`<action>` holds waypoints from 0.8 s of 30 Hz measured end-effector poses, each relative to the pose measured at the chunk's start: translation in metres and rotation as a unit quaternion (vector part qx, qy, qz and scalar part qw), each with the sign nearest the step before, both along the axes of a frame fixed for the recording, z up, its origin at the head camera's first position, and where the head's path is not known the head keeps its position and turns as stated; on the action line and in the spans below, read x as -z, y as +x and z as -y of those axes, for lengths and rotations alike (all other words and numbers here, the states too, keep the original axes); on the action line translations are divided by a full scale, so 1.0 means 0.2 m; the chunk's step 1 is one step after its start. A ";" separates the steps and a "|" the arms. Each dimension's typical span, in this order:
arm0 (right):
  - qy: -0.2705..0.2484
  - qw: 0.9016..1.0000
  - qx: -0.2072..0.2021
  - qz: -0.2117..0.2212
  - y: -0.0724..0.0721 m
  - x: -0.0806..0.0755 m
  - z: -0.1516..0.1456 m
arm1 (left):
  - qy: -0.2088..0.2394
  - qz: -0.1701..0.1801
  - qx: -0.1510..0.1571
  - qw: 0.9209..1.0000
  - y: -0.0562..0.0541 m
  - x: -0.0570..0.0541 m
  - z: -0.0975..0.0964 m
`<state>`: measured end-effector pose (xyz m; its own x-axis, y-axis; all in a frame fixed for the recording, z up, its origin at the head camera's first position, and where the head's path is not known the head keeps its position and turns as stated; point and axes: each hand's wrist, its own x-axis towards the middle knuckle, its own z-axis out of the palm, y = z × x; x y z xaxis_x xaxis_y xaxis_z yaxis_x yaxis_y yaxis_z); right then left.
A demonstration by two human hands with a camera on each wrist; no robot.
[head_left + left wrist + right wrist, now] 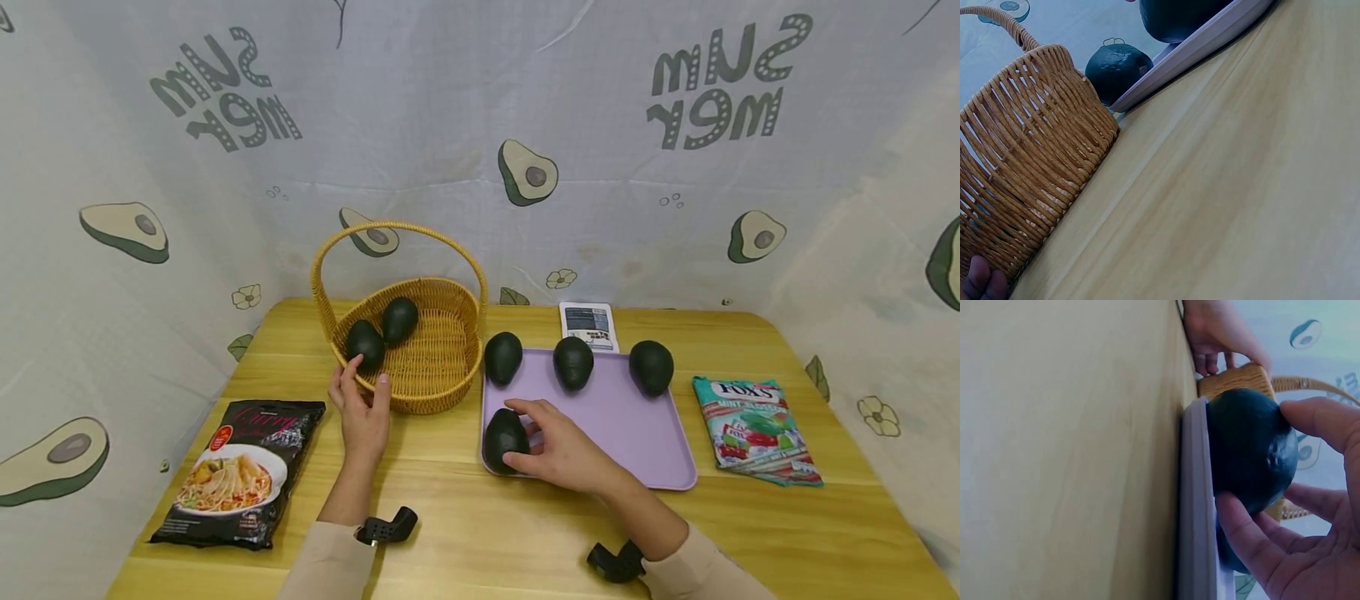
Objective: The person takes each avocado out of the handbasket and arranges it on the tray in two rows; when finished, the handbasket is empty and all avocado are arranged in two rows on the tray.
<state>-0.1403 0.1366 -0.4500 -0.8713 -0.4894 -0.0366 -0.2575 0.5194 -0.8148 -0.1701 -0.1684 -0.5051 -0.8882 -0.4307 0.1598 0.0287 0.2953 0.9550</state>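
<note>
My right hand [562, 446] grips a dark green avocado [504, 440] at the near left corner of the lilac tray [622, 433]. In the right wrist view, thumb and fingers lie on opposite sides of this avocado [1250, 450], close to the tray's rim [1200, 506]. My left hand [363, 417] holds the near left side of a wicker basket [427, 367], with fingertips at its rim and on its outer wall. Inside the basket, two avocados [365, 344] lie at the left. Three other avocados [573, 364] sit along the tray's far side.
Left of the basket lies a black noodle packet [240, 475]. A bag of mints [757, 431] is right of the tray, and a white packet [588, 323] lies behind it. The basket's tall handle [397, 225] arches upward. A printed curtain [450, 108] closes off the table's back.
</note>
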 end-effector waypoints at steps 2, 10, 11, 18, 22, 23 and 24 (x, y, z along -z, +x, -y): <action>-0.007 1.000 -0.001 0.004 0.00 0.01 0.01 | 0.000 0.003 -0.001 1.000 0.00 0.00 0.00; -0.021 1.000 -0.005 0.010 -0.01 0.02 0.01 | 0.004 0.004 -0.001 1.000 0.01 0.00 0.00; -0.021 1.000 -0.005 0.008 -0.01 0.02 0.01 | 0.005 0.005 0.000 1.000 0.01 0.00 0.00; -0.023 1.000 -0.002 -0.002 0.00 0.02 -0.02 | -0.001 0.006 -0.001 1.000 0.01 0.00 -0.01; -0.020 1.000 0.001 -0.014 0.00 0.00 -0.02 | -0.001 0.002 -0.002 1.000 0.01 0.00 -0.01; -0.017 1.000 0.001 -0.021 0.00 0.00 -0.02 | -0.002 -0.001 -0.003 1.000 0.01 0.00 -0.01; -0.014 0.999 0.001 -0.029 0.00 -0.01 -0.02 | -0.003 -0.005 -0.004 1.000 0.00 0.00 -0.01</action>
